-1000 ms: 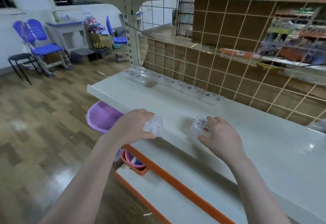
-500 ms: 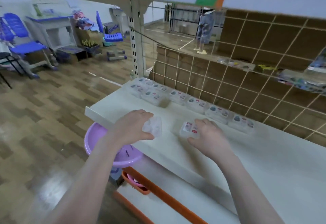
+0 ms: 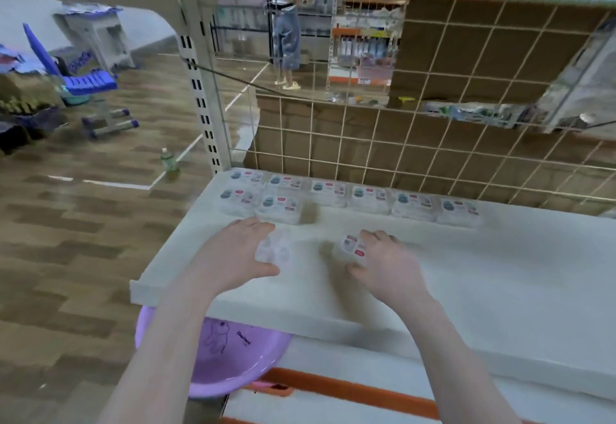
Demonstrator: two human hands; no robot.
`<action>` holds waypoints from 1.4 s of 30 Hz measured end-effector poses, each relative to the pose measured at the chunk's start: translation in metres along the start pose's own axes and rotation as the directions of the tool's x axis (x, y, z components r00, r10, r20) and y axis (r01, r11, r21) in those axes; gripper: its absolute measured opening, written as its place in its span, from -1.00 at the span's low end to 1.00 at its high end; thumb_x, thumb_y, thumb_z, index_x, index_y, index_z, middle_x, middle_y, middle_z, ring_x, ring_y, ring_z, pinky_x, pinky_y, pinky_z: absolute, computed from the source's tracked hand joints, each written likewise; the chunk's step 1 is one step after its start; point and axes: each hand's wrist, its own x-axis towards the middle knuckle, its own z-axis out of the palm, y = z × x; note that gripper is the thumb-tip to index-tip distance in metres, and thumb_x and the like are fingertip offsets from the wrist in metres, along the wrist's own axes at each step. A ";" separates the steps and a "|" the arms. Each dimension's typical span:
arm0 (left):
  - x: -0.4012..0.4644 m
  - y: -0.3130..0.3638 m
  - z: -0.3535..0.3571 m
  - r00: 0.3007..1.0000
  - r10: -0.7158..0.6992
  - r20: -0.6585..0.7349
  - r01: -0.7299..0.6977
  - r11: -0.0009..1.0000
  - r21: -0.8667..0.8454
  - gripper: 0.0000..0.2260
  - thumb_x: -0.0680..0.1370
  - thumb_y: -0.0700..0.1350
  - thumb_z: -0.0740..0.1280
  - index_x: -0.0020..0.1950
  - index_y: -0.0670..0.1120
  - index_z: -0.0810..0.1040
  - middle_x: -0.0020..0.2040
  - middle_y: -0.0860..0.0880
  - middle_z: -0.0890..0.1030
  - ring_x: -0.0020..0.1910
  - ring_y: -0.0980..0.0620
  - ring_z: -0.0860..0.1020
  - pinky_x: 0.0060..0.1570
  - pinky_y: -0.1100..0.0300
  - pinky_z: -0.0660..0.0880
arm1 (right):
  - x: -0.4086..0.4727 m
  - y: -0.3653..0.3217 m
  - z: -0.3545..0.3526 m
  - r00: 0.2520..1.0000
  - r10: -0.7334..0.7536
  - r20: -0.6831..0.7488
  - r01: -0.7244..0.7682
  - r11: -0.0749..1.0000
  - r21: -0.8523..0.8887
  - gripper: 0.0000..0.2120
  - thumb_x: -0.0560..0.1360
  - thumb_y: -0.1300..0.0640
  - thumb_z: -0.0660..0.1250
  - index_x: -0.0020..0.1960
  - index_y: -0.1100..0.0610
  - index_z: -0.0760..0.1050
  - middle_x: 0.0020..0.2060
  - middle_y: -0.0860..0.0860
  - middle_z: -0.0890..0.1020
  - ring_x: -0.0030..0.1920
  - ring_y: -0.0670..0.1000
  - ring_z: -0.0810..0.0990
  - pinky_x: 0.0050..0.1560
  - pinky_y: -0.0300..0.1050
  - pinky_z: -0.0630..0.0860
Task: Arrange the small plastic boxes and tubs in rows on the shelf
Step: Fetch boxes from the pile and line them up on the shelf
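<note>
At the shelf's [image 3: 500, 290] near edge, both hands are loaded. The left hand [image 3: 240, 253] curls around a clear tub [image 3: 275, 253], thumb below and fingers over the top, grip closed on it, just above the shelf. The right hand [image 3: 386, 263] pinches a labelled box [image 3: 351, 248] between thumb and fingers, that one low on the shelf or touching it; I cannot tell which.

Up at twelve o'clock, against the wire grid [image 3: 433, 143], the back row [image 3: 360, 195] of labelled boxes runs left to right, and a front row [image 3: 263, 202] has started at eleven o'clock with two boxes only.

So this looks like the placing step, with two pieces coming in to extend that short front row. The open slot sits at one o'clock from the left hand, just beside the second front box. The next move calls for sliding a piece forward until it sits square against its neighbour, label up, then letting go without nudging the row. A purple basin [image 3: 233, 357] waits below at six o'clock.
</note>
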 end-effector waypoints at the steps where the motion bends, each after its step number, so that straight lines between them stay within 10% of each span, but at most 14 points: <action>1: 0.000 -0.002 0.000 1.000 0.012 0.003 -0.012 1.000 -0.008 -0.31 0.43 0.13 0.41 0.49 0.01 0.23 0.48 0.02 0.27 0.45 0.07 0.19 0.34 0.24 0.13 | -0.001 -0.002 0.001 1.000 0.016 0.003 -0.016 1.000 -0.013 -0.57 0.44 -0.07 0.26 0.25 0.07 0.37 0.15 0.02 0.50 0.17 0.05 0.46 0.09 -0.15 0.36; 9: 0.001 -0.003 0.002 1.000 0.015 0.016 -0.014 0.998 -0.060 -0.31 0.42 0.14 0.42 0.48 0.02 0.25 0.45 0.04 0.30 0.41 0.07 0.24 0.27 0.29 0.15 | 0.004 0.019 -0.030 0.949 -0.182 0.258 0.115 0.961 0.253 -0.19 0.39 -0.19 0.39 0.50 -0.01 0.10 0.45 -0.10 0.21 0.39 -0.04 0.28 0.27 -0.24 0.24; 23: -0.008 -0.005 0.001 0.997 -0.077 -0.021 0.074 0.991 -0.109 -0.32 0.40 0.11 0.45 0.46 0.03 0.29 0.43 0.06 0.32 0.40 0.08 0.26 0.23 0.32 0.16 | 0.056 0.018 -0.063 0.531 -0.496 0.687 0.643 0.764 0.054 -0.10 0.40 0.20 0.42 0.53 -0.07 -0.07 0.52 -0.17 -0.07 0.49 -0.15 -0.06 0.36 -0.27 0.08; 33: -0.013 -0.008 0.006 0.989 -0.142 -0.032 0.138 0.985 -0.104 -0.31 0.39 0.12 0.46 0.45 0.00 0.31 0.37 0.05 0.38 0.34 0.08 0.33 0.15 0.32 0.21 | 0.059 0.023 -0.057 0.570 -0.555 0.606 0.620 0.774 0.126 -0.13 0.35 0.17 0.46 0.52 0.01 0.06 0.49 -0.13 0.13 0.45 -0.11 0.12 0.33 -0.31 0.11; 42: -0.007 -0.003 0.008 0.987 -0.148 -0.054 0.141 0.982 -0.129 -0.32 0.37 0.13 0.47 0.44 0.02 0.33 0.36 0.08 0.38 0.34 0.08 0.33 0.20 0.27 0.24 | 0.040 0.028 -0.043 0.841 -0.325 0.431 0.353 0.936 0.018 -0.33 0.28 -0.25 0.41 0.25 0.09 0.37 0.18 -0.01 0.45 0.22 0.05 0.34 0.15 -0.04 0.39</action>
